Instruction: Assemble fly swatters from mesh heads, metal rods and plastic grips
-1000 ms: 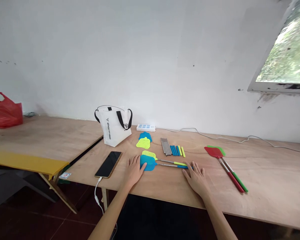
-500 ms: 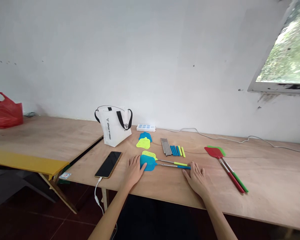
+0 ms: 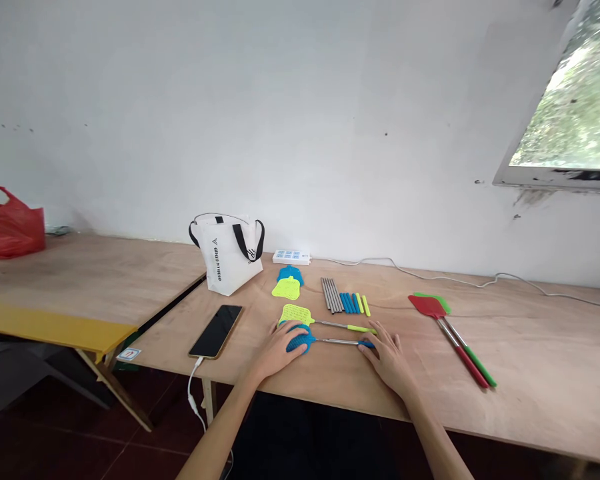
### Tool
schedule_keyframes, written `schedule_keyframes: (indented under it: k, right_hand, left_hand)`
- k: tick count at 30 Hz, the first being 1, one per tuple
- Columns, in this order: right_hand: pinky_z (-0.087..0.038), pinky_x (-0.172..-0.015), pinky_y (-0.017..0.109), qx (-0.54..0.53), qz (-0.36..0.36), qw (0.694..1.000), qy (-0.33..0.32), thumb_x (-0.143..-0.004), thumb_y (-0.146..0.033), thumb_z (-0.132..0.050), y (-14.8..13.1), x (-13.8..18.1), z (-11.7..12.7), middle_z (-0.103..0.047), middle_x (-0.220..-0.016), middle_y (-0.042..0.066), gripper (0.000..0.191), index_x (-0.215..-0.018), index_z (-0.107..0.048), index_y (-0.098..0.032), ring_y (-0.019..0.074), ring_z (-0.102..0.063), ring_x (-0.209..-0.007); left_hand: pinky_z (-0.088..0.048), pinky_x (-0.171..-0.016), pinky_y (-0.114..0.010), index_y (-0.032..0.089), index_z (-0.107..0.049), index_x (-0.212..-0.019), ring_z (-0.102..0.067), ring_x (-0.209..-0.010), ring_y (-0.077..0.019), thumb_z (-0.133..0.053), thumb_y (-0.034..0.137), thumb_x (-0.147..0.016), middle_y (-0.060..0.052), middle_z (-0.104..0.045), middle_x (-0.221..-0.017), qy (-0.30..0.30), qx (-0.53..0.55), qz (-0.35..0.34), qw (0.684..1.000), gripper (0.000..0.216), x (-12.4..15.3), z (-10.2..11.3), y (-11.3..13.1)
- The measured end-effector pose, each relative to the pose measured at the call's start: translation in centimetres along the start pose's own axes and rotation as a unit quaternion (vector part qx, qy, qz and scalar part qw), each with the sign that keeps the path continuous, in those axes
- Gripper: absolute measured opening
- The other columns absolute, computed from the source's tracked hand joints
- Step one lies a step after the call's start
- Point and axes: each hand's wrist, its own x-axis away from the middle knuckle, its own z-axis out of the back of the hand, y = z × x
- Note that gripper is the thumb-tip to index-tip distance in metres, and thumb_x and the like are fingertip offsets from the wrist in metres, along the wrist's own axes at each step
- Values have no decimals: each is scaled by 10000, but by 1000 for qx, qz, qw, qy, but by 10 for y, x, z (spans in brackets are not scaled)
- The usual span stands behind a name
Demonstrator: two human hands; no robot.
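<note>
A blue fly swatter (image 3: 335, 341) lies crosswise before me, its head to the left. My left hand (image 3: 280, 350) grips the blue head, the fingers reaching over it and covering part of it. At the other end my right hand (image 3: 393, 360) holds the blue handle between thumb and fingers; the handle's tip is hidden. Just behind lies a yellow fly swatter (image 3: 297, 313), nearly parallel, its handle end close to my right fingertips. Farther back are a loose yellow swatter head (image 3: 286, 289) and a blue swatter head (image 3: 291, 274), partly overlapped.
Several grey metal tubes (image 3: 332, 296), blue grips (image 3: 350, 303) and yellow grips (image 3: 363, 305) lie in a row. Right of them, a red swatter (image 3: 427, 307) overlaps a green swatter (image 3: 473, 357). A phone (image 3: 216, 331), white bag (image 3: 230, 260) and power strip (image 3: 291, 257) are leftward.
The blue swatter has come toward me, opening a gap from the yellow one and uncovering more of the yellow head. My left fingers now reach over the blue head.
</note>
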Motion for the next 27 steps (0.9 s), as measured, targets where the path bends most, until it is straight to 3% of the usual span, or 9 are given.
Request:
schedule_keyframes:
  k: [3, 7, 11, 14, 18, 22, 27]
  right_hand:
    - [-224, -1171, 671, 14, 41, 999, 24, -1051, -421, -347, -14, 1, -4, -442, -1559, 86, 339, -1075, -650, -270, 298, -307, -1501]
    - [-336, -1168, 503, 1, 129, 991, 39, -1059, -285, -345, -37, 0, -9, -565, -1430, 79, 275, -981, -606, -245, 248, -442, -1411]
    - [-427, -1045, 416, 4, 152, 987, 59, -1055, -261, -384, -47, -1, -7, -678, -1156, 60, 213, -943, -565, -246, 230, -626, -1112]
    - [-452, -884, 361, 22, 138, 988, 66, -1069, -271, -358, -49, 0, -3, -692, -945, 43, 254, -925, -564, -236, 217, -649, -896]
    - [-433, -809, 318, 16, 143, 987, 71, -1084, -312, -329, -52, 2, 1, -709, -953, 46, 313, -998, -620, -236, 214, -653, -897]
    - [-435, -792, 314, 13, 160, 985, 60, -1090, -381, -313, -54, 2, 4, -711, -924, 38, 412, -974, -688, -254, 210, -653, -866]
    - [-432, -808, 323, -8, 157, 985, 75, -1085, -424, -317, -24, 1, 29, -731, -943, 43, 459, -945, -725, -266, 221, -657, -892]
  left_hand:
    - [-443, -1082, -437, 351, -710, -1197, -572, -1194, -258, -621, 449, -960, -30, -598, -1274, -3, 12, 18, 1000, 270, -1, -6, 10]
    - [-453, -1047, -407, 308, -735, -1069, -572, -1149, -244, -594, 408, -987, -28, -608, -1204, 1, 18, -18, 1000, 191, -4, -15, 29]
    - [-444, -1048, -405, 257, -687, -993, -589, -1104, -227, -545, 369, -1024, -27, -646, -1142, 9, 23, -37, 999, 184, -7, -17, 39]
    - [-381, -1120, -437, 238, -640, -967, -620, -1034, -203, -476, 345, -1059, -14, -672, -1037, 22, 10, -37, 999, 215, -9, -15, 40]
    - [-315, -1181, -459, 235, -615, -948, -642, -1003, -195, -411, 358, -1080, -8, -690, -980, 39, -12, -50, 998, 272, -9, -13, 37]
    - [-272, -1211, -481, 252, -622, -960, -659, -980, -191, -431, 389, -1075, 12, -721, -971, 18, 14, -70, 997, 262, -8, -10, 36]
    - [-274, -1214, -459, 251, -637, -957, -656, -991, -181, -497, 349, -1057, 28, -737, -991, 26, 15, -77, 997, 198, -9, 10, 30]
